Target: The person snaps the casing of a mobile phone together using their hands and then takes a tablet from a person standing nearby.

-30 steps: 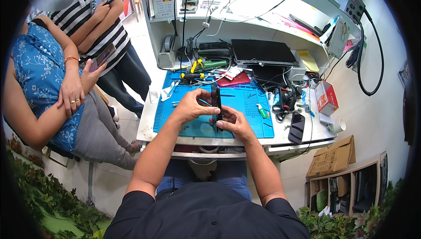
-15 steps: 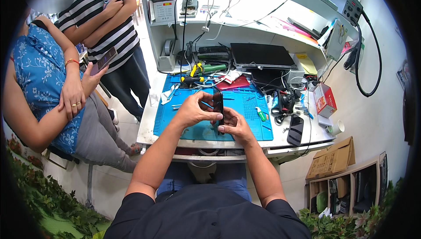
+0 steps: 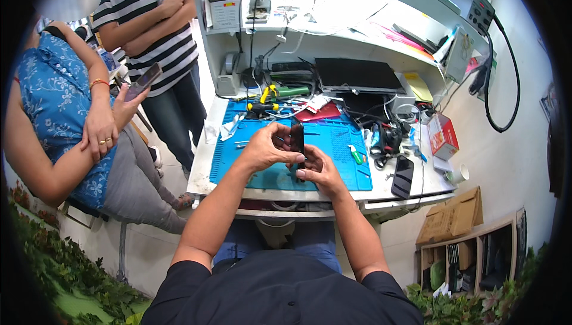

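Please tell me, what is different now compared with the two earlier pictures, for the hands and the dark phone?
Little changed. Both hands keep the dark phone upright on edge above the blue mat; the left hand still grips its side, the right hand supports it from below. The standing person in the striped shirt shifted slightly, arms still folded. The black phone on the table stayed in place.

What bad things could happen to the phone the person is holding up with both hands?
It might slip. The left hand and right hand hold the dark phone on edge above the blue mat, mostly by fingertips, so a fumble could drop it onto the small tools lying there. Another phone lies close to the white bench's front edge; an elbow could possibly knock it off. Two people stand close on the left and might bump the worker.
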The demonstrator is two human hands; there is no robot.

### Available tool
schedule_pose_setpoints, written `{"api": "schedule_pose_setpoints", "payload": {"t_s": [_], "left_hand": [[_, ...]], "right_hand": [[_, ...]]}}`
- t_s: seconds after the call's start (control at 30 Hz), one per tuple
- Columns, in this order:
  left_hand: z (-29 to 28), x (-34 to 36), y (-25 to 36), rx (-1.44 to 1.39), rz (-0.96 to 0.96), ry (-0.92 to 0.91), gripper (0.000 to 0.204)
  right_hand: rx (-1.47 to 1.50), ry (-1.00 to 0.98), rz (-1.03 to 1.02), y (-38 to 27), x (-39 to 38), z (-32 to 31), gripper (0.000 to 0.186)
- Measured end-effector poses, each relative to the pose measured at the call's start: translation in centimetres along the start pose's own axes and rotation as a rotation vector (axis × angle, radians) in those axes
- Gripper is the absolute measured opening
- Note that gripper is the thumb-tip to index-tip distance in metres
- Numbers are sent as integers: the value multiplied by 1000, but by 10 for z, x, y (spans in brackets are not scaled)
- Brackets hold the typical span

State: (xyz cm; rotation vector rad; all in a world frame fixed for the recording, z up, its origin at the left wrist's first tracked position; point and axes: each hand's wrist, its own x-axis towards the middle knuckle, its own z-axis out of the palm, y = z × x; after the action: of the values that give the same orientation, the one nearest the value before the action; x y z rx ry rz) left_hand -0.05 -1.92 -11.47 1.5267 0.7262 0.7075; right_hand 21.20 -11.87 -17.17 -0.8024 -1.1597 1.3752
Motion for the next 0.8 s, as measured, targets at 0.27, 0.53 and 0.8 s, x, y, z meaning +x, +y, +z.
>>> {"api": "schedule_pose_setpoints", "payload": {"t_s": [0.27, 0.53, 0.8], "left_hand": [[-2, 10, -6, 65, 72, 29, 86], [-8, 8, -9, 128, 72, 60, 84], [-7, 10, -8, 70, 68, 64, 82]], "right_hand": [[48, -17, -45, -4, 1, 5, 89], [130, -22, -56, 1, 6, 13, 88], [161, -12, -44, -4, 1, 15, 88]]}}
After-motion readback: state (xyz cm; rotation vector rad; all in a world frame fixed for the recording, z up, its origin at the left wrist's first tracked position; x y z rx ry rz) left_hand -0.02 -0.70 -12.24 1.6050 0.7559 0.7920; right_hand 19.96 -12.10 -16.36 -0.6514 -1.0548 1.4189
